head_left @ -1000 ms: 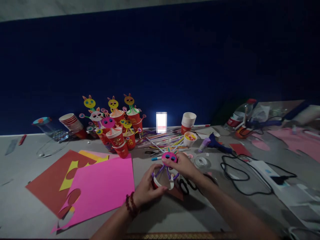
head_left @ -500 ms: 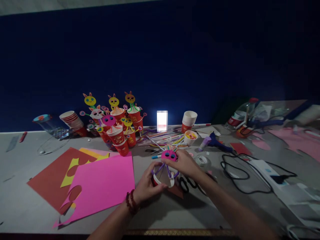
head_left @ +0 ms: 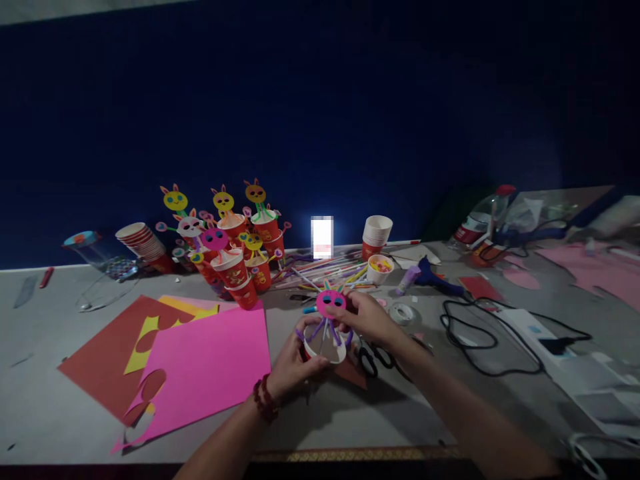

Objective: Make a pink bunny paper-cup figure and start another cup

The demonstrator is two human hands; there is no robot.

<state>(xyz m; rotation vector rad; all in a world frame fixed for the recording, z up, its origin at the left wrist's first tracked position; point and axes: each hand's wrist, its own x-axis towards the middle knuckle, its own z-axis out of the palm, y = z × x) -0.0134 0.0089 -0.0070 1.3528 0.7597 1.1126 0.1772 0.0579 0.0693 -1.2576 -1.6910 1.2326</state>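
Note:
A red paper cup [head_left: 325,348] with a white inside is tilted toward me, and my left hand [head_left: 295,365] grips it from the left and below. Purple pipe cleaners run out of the cup. Above its rim sits a pink bunny face [head_left: 331,301] with blue eyes. My right hand [head_left: 369,317] pinches that face from the right, fingers closed on it. Black scissors [head_left: 376,358] lie on the table just under my right wrist.
Finished bunny cups [head_left: 235,257] stand at the back left beside a stack of red cups [head_left: 143,244]. Pink paper [head_left: 205,367] over red and yellow sheets lies left. Straws [head_left: 330,272], white cups [head_left: 377,235], a glue gun [head_left: 434,281], tape [head_left: 401,312], black cable [head_left: 475,340] and a bottle [head_left: 479,223] lie right.
Both hands have lifted the cup slightly and shifted it a little left. The grips are the same. The camera has tipped up a little.

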